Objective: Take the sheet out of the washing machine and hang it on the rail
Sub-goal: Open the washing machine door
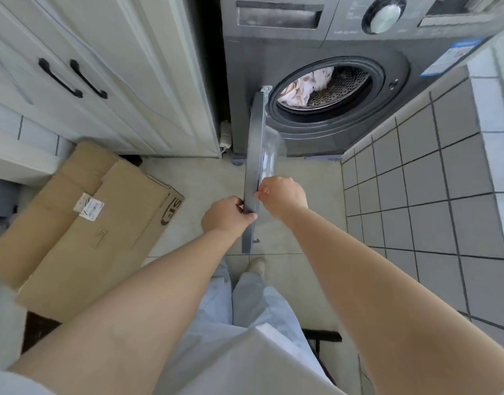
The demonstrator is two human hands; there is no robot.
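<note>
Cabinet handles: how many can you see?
2: both black, side by side on the white cabinet doors at upper left, one left of the other. More may lie out of frame.

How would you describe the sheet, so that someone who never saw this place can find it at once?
Find the dark grey washing machine beside the white cupboard, its round door swung open. Look inside the perforated metal drum: the sheet is the crumpled pale cloth on its left side, the only soft thing there.
</note>
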